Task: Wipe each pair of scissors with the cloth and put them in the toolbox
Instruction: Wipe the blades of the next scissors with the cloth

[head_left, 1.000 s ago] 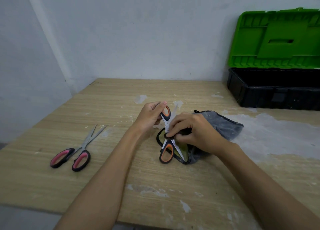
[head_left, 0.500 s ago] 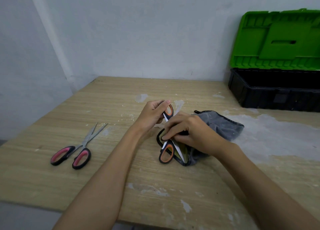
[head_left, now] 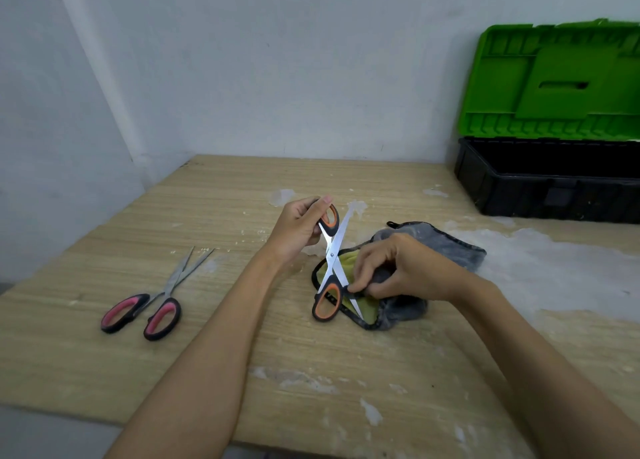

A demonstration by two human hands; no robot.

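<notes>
Holding the orange scissors [head_left: 331, 256] splayed open, your left hand [head_left: 297, 230] grips the far loop while your right hand [head_left: 398, 271], seemingly pinching the cloth [head_left: 446, 244], sits at three o'clock of the blades, toolbox [head_left: 540, 181] toward one o'clock.

Your left hand [head_left: 294, 232] holding open orange scissors [head_left: 331, 263], right hand [head_left: 398, 268] pinching grey cloth [head_left: 429, 247] beside them, on the bench [head_left: 242, 199]

A pale wooden table [head_left: 346, 372] with white smears stands against a grey-white wall [head_left: 277, 78].
</notes>
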